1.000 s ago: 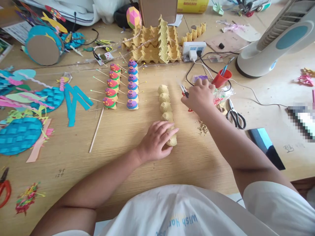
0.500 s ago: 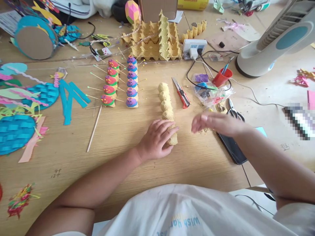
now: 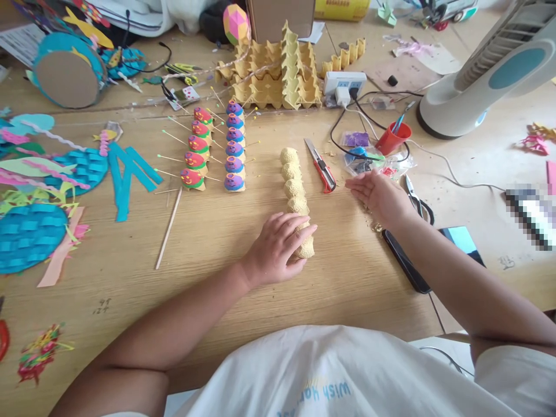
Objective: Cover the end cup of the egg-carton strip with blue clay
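A plain yellow strip of egg-carton cups [image 3: 293, 185] lies in a line on the wooden table [image 3: 208, 278]. My left hand [image 3: 278, 246] rests on the strip's near end and holds it down. My right hand [image 3: 380, 197] lies flat and open on the table to the right, over small paper crumbs [image 3: 377, 227], holding nothing. A red utility knife [image 3: 320, 167] lies free between the strip and my right hand. Two rows of painted carton cups [image 3: 215, 147] with pins stand to the left of the strip.
Stacked egg cartons [image 3: 273, 75] and a power strip [image 3: 345, 86] sit at the back. A red cup [image 3: 392, 136], plastic bags, scissors [image 3: 417, 197] and a dark phone [image 3: 406, 263] lie right. A white fan [image 3: 486, 75] stands far right. Blue paper crafts [image 3: 52, 191] cover the left.
My right hand set the red knife down beside the strip, swept back toward me, then moved out again and now lies flat over the crumbs. My left hand has stayed put.
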`<state>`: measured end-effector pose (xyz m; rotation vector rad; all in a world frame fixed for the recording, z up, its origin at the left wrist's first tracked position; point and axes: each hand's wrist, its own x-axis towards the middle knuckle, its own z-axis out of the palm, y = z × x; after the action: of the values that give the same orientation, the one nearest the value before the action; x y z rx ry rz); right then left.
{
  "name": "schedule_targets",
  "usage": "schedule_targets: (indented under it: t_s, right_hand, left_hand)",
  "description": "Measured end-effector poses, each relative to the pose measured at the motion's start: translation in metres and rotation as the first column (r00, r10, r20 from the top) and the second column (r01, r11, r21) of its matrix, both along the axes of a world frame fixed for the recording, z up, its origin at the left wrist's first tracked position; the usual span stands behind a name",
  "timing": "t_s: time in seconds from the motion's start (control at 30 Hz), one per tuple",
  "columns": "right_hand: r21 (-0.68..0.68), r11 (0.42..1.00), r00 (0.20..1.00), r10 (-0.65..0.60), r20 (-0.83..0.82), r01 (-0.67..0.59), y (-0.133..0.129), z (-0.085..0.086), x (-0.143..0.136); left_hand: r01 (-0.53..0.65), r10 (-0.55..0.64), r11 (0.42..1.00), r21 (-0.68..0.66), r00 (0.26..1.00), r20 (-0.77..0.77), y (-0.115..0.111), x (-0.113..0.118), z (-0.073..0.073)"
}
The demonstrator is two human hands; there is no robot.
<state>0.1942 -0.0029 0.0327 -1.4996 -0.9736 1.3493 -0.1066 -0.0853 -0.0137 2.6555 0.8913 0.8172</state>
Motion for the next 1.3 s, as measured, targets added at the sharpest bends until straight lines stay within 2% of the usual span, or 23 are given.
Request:
schedule_targets:
  t_s: [0.07,0.1,0.17,0.2,0.27,0.33,0.37,0.4,0.43,0.47,0.5,0.57,0.6,0.63,0.67,0.7,0.8,0.87,1.07,1.2,1.3]
  right_hand:
    - [0.009,0.998,0.998,0.059,-0.035,-0.059,-0.011,0.003,-0.005]
    - [-0.044,0.99,0.988,0.13,-0.088,-0.134,-0.019,0.003,-0.008]
    - [-0.219,0.919,0.931,0.275,-0.241,-0.328,-0.033,-0.001,-0.017]
    - [-0.286,0.881,0.908,0.29,-0.301,-0.377,-0.036,-0.004,-0.021]
    - [-0.31,0.905,0.932,0.194,-0.305,-0.29,-0.035,-0.01,-0.026]
    - [-0.183,0.979,0.986,0.059,-0.157,-0.087,-0.026,-0.01,-0.024]
    - [-0.083,0.997,0.999,-0.005,-0.048,0.001,-0.021,-0.007,-0.02]
    - [0.013,1.0,0.998,-0.013,0.065,0.013,-0.017,-0.002,-0.014]
    - [0.096,0.995,0.979,0.012,0.201,-0.031,-0.015,0.004,-0.007]
    - [0.166,0.981,0.927,0.028,0.374,-0.097,-0.013,0.011,0.001]
    - [0.219,0.96,0.828,0.023,0.561,-0.175,-0.013,0.018,0.01]
    - [0.271,0.924,0.527,-0.095,0.845,-0.269,-0.015,0.026,0.025]
    - [0.249,0.922,0.375,-0.128,0.918,-0.296,-0.016,0.026,0.03]
    - [0.214,0.93,0.259,-0.136,0.956,-0.3,-0.017,0.024,0.035]
    - [0.158,0.94,0.185,-0.105,0.977,-0.301,-0.017,0.019,0.038]
    - [0.113,0.948,0.151,-0.07,0.986,-0.297,-0.018,0.012,0.039]
    - [0.089,0.954,0.156,-0.045,0.987,-0.287,-0.015,-0.009,0.039]
    - [0.099,0.954,0.177,-0.049,0.983,-0.284,-0.012,-0.016,0.038]
    - [0.072,0.952,0.19,-0.015,0.982,-0.298,-0.005,-0.009,0.038]
    - [0.06,0.946,0.217,0.011,0.976,-0.318,-0.011,-0.007,0.034]
    - [0.08,0.935,0.204,-0.009,0.979,-0.344,-0.018,-0.009,0.029]
  left_hand:
    - [0.003,-0.003,1.0,-0.003,1.0,-0.003,0.0,0.0,0.0]
    - [0.003,-0.003,1.0,0.0,1.0,-0.006,0.0,0.0,0.0]
    - [0.004,-0.004,1.0,0.008,1.0,-0.009,0.0,0.0,0.0]
    - [0.005,-0.005,1.0,0.01,1.0,-0.007,0.0,0.0,0.0]
    - [0.007,-0.007,1.0,0.008,1.0,0.0,0.0,0.001,0.0]
    - [0.01,-0.01,1.0,0.01,1.0,0.009,0.0,0.001,0.0]
    - [0.01,-0.011,1.0,0.015,1.0,0.015,0.0,0.001,0.0]
    - [0.009,-0.009,1.0,0.021,1.0,0.023,0.0,0.001,-0.001]
    - [0.005,-0.006,1.0,0.027,0.999,0.033,0.0,0.001,-0.002]
    - [0.0,-0.001,0.999,0.033,0.999,0.045,0.0,0.001,-0.003]
    - [-0.008,0.006,0.999,0.035,0.998,0.057,0.001,0.002,-0.004]
    - [-0.016,0.013,0.999,0.03,0.997,0.083,0.001,0.002,-0.006]
    - [-0.013,0.011,1.0,0.026,0.996,0.093,0.002,0.003,-0.007]
    - [-0.007,0.005,1.0,0.023,0.995,0.1,0.002,0.003,-0.007]
    - [-0.002,0.0,1.0,0.021,0.995,0.104,0.003,0.003,-0.007]
    - [0.0,-0.002,1.0,0.018,0.995,0.102,0.003,0.003,-0.007]
    - [-0.011,0.011,1.0,-0.005,0.996,0.084,0.003,0.003,-0.007]
    - [-0.014,0.015,1.0,-0.02,0.997,0.077,0.002,0.003,-0.007]
    - [-0.013,0.011,1.0,0.026,0.997,0.07,0.005,0.004,-0.008]
    - [-0.017,0.015,0.999,0.033,0.997,0.077,0.007,0.003,-0.005]
    - [-0.035,0.034,0.999,0.009,0.996,0.078,0.008,-0.001,-0.003]
